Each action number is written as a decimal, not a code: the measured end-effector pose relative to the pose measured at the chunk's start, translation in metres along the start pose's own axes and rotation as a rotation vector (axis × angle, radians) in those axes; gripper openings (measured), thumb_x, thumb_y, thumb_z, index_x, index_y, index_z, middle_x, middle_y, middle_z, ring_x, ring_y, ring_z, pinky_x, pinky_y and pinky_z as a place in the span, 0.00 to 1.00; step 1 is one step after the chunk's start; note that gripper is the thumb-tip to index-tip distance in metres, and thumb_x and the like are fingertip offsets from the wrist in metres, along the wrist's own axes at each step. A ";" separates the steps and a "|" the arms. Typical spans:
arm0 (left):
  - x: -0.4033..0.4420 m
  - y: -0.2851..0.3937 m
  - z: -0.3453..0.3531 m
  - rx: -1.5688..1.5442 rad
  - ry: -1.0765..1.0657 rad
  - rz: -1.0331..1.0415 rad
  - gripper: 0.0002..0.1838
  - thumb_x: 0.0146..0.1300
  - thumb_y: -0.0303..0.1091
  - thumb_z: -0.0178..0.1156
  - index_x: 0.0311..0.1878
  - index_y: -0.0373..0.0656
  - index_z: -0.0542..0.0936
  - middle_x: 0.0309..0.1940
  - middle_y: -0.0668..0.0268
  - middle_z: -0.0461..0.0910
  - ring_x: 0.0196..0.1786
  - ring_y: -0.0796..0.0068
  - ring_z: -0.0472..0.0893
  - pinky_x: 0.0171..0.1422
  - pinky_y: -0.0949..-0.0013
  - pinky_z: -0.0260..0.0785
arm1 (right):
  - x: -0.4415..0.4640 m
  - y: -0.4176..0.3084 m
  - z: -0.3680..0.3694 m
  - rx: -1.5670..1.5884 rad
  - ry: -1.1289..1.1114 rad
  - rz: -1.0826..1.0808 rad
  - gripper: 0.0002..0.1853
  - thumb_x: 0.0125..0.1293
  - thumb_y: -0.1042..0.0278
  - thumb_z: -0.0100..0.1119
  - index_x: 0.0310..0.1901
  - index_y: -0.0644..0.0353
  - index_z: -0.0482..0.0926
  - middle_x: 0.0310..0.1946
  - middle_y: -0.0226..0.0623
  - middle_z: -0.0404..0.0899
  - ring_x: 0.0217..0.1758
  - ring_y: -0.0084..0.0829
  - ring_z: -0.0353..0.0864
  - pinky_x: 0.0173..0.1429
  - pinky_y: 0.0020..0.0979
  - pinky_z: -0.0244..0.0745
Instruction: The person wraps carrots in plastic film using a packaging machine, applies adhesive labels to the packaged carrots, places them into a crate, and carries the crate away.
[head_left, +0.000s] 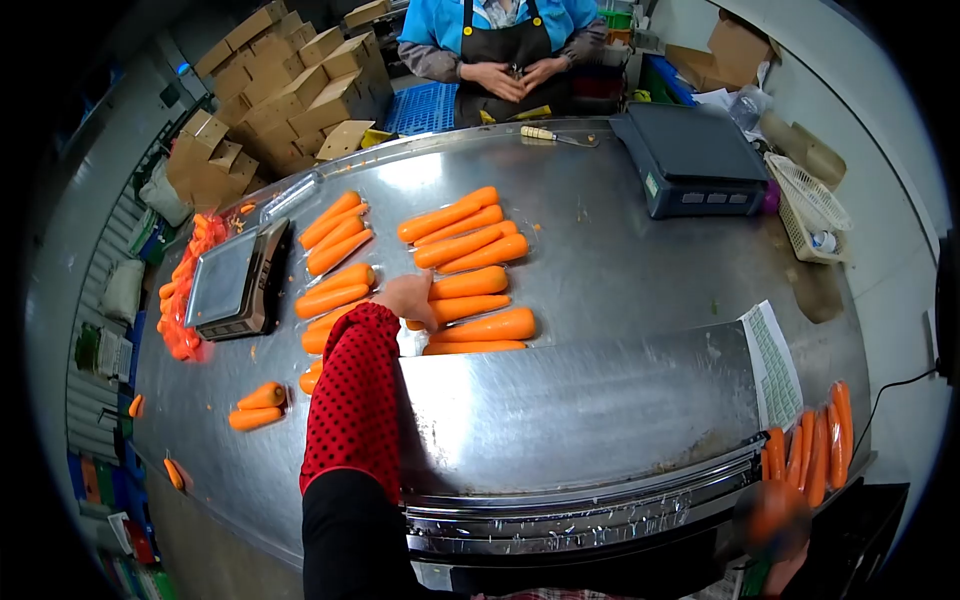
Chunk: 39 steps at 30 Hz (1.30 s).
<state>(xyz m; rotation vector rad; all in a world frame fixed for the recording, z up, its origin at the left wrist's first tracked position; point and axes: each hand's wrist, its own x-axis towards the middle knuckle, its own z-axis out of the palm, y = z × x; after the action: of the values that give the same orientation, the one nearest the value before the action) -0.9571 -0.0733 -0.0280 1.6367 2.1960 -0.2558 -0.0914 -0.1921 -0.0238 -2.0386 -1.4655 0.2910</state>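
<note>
The left hand [405,298], below a red dotted sleeve [350,400], reached across the steel table [620,270] to the near group of carrots [472,306], which lay immediately to its right with their left ends at its fingers. Those fingers looked partly bent, with the palm turned down, but whether they had hold of a carrot or only rested there I could not tell. Two more pairs, the far carrots [462,230], lay just beyond the hand in the same column, and a second column of carrots [336,293] ran close by on its left, so the hand sat between the two. Something white [412,340] showed just below the wrist. At the lower right the right hand [790,572] was mostly hidden behind a blurred orange and dark shape (too smeared to name), so its opening and hold could not be told; bagged carrots [818,450] lay just above it, near a printed sheet [772,365]. Across the table a person in a dark apron [508,50] stood with both hands together at the waist.
</note>
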 end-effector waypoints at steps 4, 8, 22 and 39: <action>-0.030 0.016 -0.045 0.110 -0.009 -0.008 0.39 0.30 0.49 0.75 0.48 0.37 0.77 0.39 0.50 0.83 0.45 0.51 0.83 0.49 0.59 0.75 | 0.015 0.011 0.003 0.061 -0.113 -0.115 0.17 0.70 0.61 0.54 0.54 0.64 0.74 0.49 0.38 0.80 0.53 0.32 0.80 0.57 0.34 0.74; -0.094 0.027 -0.111 0.160 0.080 -0.020 0.42 0.29 0.47 0.76 0.52 0.35 0.75 0.40 0.49 0.82 0.45 0.50 0.82 0.49 0.58 0.74 | 0.029 -0.079 0.016 0.269 -0.121 -0.144 0.13 0.74 0.69 0.48 0.53 0.68 0.74 0.47 0.40 0.78 0.51 0.33 0.77 0.58 0.33 0.71; -0.201 0.201 -0.041 -0.280 -0.047 0.455 0.42 0.35 0.48 0.71 0.56 0.35 0.72 0.51 0.48 0.75 0.53 0.49 0.75 0.58 0.59 0.69 | -0.025 -0.388 0.157 0.132 -0.368 -1.415 0.21 0.64 0.51 0.58 0.52 0.57 0.80 0.59 0.45 0.71 0.66 0.44 0.66 0.69 0.45 0.58; -0.360 0.171 0.062 -0.241 0.456 -0.168 0.20 0.54 0.46 0.65 0.18 0.38 0.81 0.15 0.52 0.77 0.19 0.56 0.79 0.27 0.59 0.72 | -0.010 -0.308 0.071 -0.297 -0.955 -0.715 0.20 0.61 0.50 0.60 0.28 0.63 0.86 0.19 0.46 0.80 0.26 0.44 0.82 0.36 0.39 0.76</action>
<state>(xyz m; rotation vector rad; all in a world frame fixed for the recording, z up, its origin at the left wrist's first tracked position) -0.6951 -0.3614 0.0776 1.4867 2.5760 0.3616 -0.3717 -0.1139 0.0988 -1.4341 -2.8313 0.8428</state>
